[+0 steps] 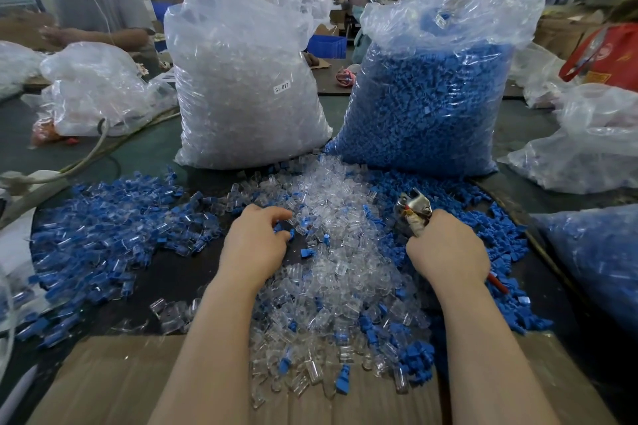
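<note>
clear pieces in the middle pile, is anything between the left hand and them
Nothing visible: the left hand has its fingertips right at the clear pieces. The right hand holds the pliers off to the side.

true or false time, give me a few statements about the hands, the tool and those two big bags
1. The right hand grips a metal plier-like tool. True.
2. The left hand also holds that tool. False: its curled fingers pinch small pieces at the pile.
3. The bag with the white "SJ 017" sticker is full of blue parts. False: the labelled bag holds clear parts; the blue parts fill the other bag.
4. Both big bags stand upright behind the loose pile. True.
5. Cardboard lies under the forearms at the near edge. True.
</note>
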`<state>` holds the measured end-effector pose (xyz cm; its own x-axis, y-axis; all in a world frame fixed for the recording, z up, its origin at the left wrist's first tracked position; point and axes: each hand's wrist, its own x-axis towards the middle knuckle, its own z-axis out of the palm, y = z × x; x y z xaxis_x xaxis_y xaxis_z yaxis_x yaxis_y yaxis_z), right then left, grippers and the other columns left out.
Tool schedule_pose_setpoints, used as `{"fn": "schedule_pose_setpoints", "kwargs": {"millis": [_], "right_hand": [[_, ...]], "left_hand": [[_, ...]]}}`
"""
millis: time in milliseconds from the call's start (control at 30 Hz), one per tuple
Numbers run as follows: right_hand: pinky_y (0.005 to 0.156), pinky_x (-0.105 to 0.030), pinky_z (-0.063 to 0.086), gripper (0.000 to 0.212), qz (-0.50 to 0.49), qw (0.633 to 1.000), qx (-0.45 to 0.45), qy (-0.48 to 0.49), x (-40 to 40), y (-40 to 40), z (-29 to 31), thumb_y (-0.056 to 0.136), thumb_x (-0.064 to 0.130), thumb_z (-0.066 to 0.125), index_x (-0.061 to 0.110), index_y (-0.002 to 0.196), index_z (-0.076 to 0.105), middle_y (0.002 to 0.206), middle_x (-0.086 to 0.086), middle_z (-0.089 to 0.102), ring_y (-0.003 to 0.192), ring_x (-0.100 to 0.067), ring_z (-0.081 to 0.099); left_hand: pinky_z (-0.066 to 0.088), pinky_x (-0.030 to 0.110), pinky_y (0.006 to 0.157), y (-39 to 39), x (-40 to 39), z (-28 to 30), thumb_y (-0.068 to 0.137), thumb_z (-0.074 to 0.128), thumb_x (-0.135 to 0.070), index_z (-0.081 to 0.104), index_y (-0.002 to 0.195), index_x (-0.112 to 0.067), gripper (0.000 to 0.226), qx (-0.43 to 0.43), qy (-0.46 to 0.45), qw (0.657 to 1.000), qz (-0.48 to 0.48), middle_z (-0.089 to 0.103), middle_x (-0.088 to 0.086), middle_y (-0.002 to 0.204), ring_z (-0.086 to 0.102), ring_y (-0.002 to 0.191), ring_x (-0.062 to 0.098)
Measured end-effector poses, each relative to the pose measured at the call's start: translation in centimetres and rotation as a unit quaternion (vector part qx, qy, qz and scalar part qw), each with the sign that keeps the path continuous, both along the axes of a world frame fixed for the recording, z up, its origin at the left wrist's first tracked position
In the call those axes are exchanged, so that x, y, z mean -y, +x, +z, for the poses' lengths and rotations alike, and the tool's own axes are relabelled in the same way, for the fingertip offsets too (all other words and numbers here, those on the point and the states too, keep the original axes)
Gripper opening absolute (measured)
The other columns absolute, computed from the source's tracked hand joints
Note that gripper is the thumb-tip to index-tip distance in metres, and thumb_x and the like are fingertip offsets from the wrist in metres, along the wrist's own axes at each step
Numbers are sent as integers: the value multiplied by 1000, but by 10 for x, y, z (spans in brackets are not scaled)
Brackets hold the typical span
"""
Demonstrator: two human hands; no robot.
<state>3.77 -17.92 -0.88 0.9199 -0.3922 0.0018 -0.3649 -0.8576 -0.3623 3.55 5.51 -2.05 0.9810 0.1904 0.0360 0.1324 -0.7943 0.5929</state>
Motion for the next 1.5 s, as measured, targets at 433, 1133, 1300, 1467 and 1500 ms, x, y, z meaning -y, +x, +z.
{"fn": "schedule_pose_setpoints", "kwargs": {"millis": [433,1133,1300,1467,1500], "right_hand": [[56,-31,37,19,-13,1000,-16,1,0,1,-1,85,20,64,15,75,49,70,-4,51,58,-20,45],[67,-36,41,15,111,962,198,149,-11,5,1,91,35,61,21,87,56,86,2,53,76,-21,52],[63,-36,42,16,119,946,226,198,-12,3,5,89,32,62,23,78,55,76,5,60,72,-17,55],[64,-38,46,15,138,932,248,227,-16,0,8,89,30,66,22,79,58,72,6,61,70,-16,56],[66,-39,47,13,144,927,253,236,-17,-1,9,89,29,66,21,80,60,73,6,61,71,-17,56]], "left_hand": [[51,28,68,-4,15,1,84,76,-21,63,78,-30,17,26,6,1000,-7,63,-14,80,58,73,3],[49,21,63,-8,38,27,87,73,-15,72,90,-19,5,54,-462,884,-43,72,-5,78,64,69,6],[49,17,61,-9,40,27,88,71,-13,76,86,-25,13,71,-458,885,-49,69,-8,73,58,63,4],[45,14,54,-9,43,27,88,72,-13,78,85,-22,11,80,-437,895,-36,66,-8,65,50,55,3],[43,12,51,-9,43,26,88,71,-13,77,86,-21,11,82,-429,899,-32,64,-11,62,49,51,0]]}}
